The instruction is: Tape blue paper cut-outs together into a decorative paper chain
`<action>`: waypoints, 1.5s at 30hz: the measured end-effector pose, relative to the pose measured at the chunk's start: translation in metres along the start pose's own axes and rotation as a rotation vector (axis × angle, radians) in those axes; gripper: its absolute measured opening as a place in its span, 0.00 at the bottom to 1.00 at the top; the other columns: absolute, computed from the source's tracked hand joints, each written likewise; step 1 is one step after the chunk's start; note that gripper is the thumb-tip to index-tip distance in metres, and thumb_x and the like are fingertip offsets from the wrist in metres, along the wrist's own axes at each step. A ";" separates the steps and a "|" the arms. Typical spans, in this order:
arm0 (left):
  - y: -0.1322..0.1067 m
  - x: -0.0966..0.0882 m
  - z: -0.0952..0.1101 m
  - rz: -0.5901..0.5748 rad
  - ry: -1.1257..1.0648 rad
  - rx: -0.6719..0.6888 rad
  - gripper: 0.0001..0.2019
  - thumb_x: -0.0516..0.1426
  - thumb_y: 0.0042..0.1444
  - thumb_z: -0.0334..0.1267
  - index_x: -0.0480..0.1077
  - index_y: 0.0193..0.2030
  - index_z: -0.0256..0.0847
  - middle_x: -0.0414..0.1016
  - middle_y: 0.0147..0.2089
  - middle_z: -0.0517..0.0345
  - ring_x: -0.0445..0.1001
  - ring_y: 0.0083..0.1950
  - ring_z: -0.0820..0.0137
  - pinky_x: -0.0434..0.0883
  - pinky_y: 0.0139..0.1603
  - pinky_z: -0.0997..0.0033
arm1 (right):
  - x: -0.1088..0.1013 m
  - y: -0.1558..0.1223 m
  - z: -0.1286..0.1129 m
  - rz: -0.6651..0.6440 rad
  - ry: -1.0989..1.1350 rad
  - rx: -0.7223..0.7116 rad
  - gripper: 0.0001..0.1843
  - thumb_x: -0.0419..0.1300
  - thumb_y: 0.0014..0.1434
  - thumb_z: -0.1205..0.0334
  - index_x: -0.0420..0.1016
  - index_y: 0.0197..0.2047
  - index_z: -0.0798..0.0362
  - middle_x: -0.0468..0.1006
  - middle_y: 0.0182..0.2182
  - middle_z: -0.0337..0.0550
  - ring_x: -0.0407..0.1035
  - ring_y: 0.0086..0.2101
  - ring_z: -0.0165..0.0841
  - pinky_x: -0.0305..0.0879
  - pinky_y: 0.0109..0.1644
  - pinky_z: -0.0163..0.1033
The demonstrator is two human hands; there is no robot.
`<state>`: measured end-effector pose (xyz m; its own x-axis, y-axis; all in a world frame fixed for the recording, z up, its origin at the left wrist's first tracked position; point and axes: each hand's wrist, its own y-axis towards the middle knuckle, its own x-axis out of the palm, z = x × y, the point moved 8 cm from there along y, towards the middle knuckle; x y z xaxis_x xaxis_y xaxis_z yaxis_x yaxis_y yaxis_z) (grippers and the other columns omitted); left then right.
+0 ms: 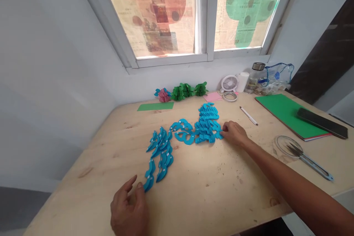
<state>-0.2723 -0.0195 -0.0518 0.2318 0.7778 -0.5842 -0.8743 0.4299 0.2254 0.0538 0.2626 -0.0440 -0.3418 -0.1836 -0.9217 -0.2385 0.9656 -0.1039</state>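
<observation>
Blue paper cutouts with wavy edges lie in overlapping rows on the wooden table. One group (163, 143), with small white patches on its pieces, runs down toward my left hand (129, 206). That hand has its thumb and forefinger apart, the thumb beside the lowest blue cutout (148, 181); whether it touches is unclear. Farther right lies a dense fanned stack (205, 129) of blue cutouts. At its right edge my right hand (235, 132) pinches a blue paper cutout (218, 132). A few looser cutouts (185, 136) bridge the two groups.
Along the wall stand folded green paper shapes (187, 90), a pink one (164, 95), a small fan (229, 82) and a glass bottle (251, 79). Rightward lie a tape roll (230, 96), a pen (249, 115), green sheets (284, 110), a dark case (322, 122) and scissors (312, 164).
</observation>
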 end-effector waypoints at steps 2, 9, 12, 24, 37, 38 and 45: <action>0.000 0.001 -0.002 -0.014 -0.002 -0.003 0.18 0.54 0.52 0.46 0.73 0.47 0.43 0.74 0.49 0.50 0.74 0.46 0.56 0.69 0.51 0.56 | 0.004 0.002 0.002 -0.025 0.005 0.019 0.16 0.56 0.64 0.58 0.68 0.54 0.53 0.71 0.51 0.47 0.70 0.45 0.37 0.70 0.48 0.48; -0.003 -0.011 0.013 0.068 0.013 -0.027 0.19 0.52 0.54 0.45 0.73 0.48 0.39 0.75 0.49 0.47 0.75 0.44 0.55 0.70 0.50 0.54 | 0.000 -0.011 0.007 0.010 0.167 0.013 0.10 0.57 0.62 0.60 0.74 0.43 0.55 0.77 0.41 0.46 0.72 0.38 0.35 0.70 0.41 0.41; -0.018 -0.031 0.049 0.225 0.052 0.104 0.17 0.51 0.57 0.44 0.74 0.45 0.39 0.77 0.46 0.47 0.75 0.44 0.56 0.69 0.50 0.56 | -0.008 -0.032 0.010 0.053 0.274 -0.016 0.07 0.56 0.56 0.63 0.72 0.28 0.54 0.77 0.28 0.41 0.70 0.29 0.32 0.64 0.31 0.35; -0.126 0.121 0.179 -0.803 -0.574 0.134 0.16 0.58 0.53 0.39 0.72 0.49 0.40 0.77 0.46 0.48 0.75 0.48 0.61 0.71 0.45 0.64 | -0.034 -0.121 -0.005 0.142 0.415 -0.139 0.06 0.53 0.55 0.61 0.65 0.26 0.49 0.74 0.24 0.39 0.69 0.29 0.34 0.62 0.35 0.37; -0.160 0.169 0.186 -0.914 -0.770 -0.219 0.22 0.60 0.47 0.34 0.72 0.51 0.34 0.80 0.40 0.49 0.77 0.42 0.65 0.73 0.43 0.68 | -0.028 -0.136 0.009 0.139 0.408 -0.213 0.08 0.52 0.58 0.62 0.65 0.27 0.50 0.75 0.26 0.40 0.68 0.30 0.34 0.60 0.36 0.38; -0.161 0.170 0.185 -0.922 -0.766 -0.235 0.21 0.60 0.46 0.33 0.73 0.50 0.34 0.80 0.40 0.50 0.77 0.41 0.65 0.73 0.42 0.68 | -0.028 -0.136 0.012 0.127 0.427 -0.202 0.08 0.52 0.59 0.62 0.67 0.28 0.51 0.76 0.27 0.40 0.69 0.31 0.34 0.61 0.37 0.38; -0.165 0.176 0.181 -0.955 -0.749 -0.255 0.10 0.61 0.45 0.36 0.76 0.36 0.36 0.75 0.30 0.58 0.73 0.32 0.72 0.72 0.34 0.74 | -0.022 -0.143 0.024 0.102 0.457 -0.184 0.08 0.52 0.60 0.63 0.70 0.31 0.51 0.77 0.29 0.41 0.69 0.33 0.34 0.62 0.39 0.39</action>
<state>-0.0095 0.1297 -0.0510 0.9346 0.3085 0.1771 -0.2598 0.9320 -0.2527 0.1170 0.1325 -0.0181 -0.7253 -0.1915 -0.6612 -0.3254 0.9418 0.0842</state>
